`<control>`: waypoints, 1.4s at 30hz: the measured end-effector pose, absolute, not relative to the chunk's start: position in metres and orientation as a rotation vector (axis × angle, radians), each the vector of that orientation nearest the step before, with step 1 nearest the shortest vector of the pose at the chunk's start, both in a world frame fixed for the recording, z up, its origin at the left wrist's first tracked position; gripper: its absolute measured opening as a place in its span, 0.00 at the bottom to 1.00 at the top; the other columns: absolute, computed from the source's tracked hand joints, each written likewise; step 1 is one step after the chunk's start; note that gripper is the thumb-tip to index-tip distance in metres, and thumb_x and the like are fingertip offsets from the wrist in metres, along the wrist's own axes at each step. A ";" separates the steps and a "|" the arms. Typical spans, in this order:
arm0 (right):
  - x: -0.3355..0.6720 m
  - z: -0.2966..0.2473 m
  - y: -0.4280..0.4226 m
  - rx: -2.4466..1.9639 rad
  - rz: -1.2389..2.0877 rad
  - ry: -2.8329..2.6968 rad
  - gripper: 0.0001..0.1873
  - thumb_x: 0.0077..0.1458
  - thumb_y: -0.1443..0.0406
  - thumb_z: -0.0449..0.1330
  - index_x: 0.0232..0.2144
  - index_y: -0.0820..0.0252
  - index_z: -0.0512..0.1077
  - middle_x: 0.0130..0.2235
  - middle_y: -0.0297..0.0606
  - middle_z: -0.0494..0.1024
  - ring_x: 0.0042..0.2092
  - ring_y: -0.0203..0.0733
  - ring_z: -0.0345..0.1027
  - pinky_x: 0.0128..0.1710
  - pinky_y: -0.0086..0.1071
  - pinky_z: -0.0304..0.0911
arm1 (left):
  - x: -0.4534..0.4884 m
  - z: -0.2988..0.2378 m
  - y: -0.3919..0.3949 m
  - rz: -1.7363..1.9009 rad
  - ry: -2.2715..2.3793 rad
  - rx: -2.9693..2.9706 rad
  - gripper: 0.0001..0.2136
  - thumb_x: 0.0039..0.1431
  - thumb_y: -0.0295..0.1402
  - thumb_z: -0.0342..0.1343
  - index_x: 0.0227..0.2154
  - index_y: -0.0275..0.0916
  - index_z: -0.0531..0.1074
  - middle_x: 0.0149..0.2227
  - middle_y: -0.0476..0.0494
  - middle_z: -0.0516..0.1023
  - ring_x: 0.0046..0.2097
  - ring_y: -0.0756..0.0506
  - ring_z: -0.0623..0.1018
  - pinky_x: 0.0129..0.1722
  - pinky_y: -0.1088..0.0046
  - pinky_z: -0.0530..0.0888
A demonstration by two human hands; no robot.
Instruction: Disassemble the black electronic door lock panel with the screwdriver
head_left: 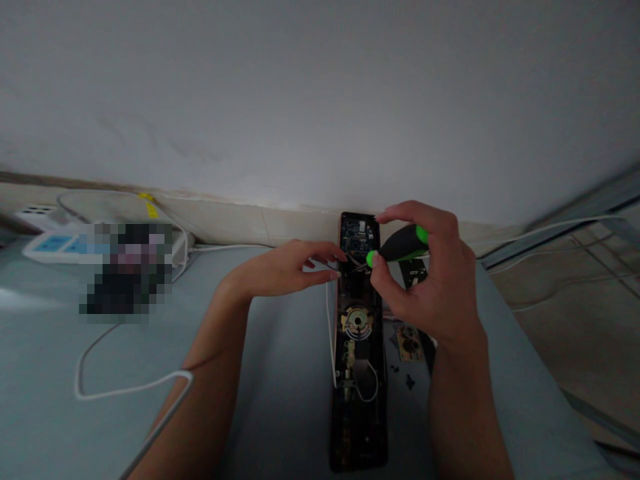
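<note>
My right hand (425,287) grips a green and black screwdriver (400,244) between thumb and fingers, its shaft slanting down left into an opened device. This device is a long black housing (357,427) that looks like an electronic door lock. It has a circuit board (356,233) at the far end and a round metal part (358,322) in the middle. From the left, my left hand (287,267) reaches the housing's edge, thumb and fingertips closed near the screwdriver tip. Whatever they pinch is too dark to make out. Thin wires run inside the housing.
Right of the housing lie a brown metal plate (410,344), small dark screws (410,382) and a dark panel (414,270) partly behind my hand. A white power strip (45,247) and a pixelated patch are at left. A white cable (135,387) crosses the blue-grey surface. A wall (320,113) stands behind.
</note>
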State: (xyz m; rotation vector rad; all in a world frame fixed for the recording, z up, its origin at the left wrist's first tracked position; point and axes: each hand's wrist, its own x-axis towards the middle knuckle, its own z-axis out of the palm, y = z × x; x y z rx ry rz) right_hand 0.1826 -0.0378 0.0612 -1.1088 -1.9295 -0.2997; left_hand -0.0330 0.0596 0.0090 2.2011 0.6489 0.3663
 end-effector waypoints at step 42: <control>0.182 0.060 -0.039 -1.163 -0.334 -1.874 0.20 0.58 0.70 0.65 0.50 0.51 0.68 0.46 0.36 0.78 0.42 0.43 0.78 0.43 0.39 0.78 | -0.034 0.011 0.062 0.434 0.727 2.243 0.13 0.66 0.37 0.57 0.50 0.41 0.78 0.43 0.44 0.85 0.43 0.45 0.82 0.44 0.70 0.75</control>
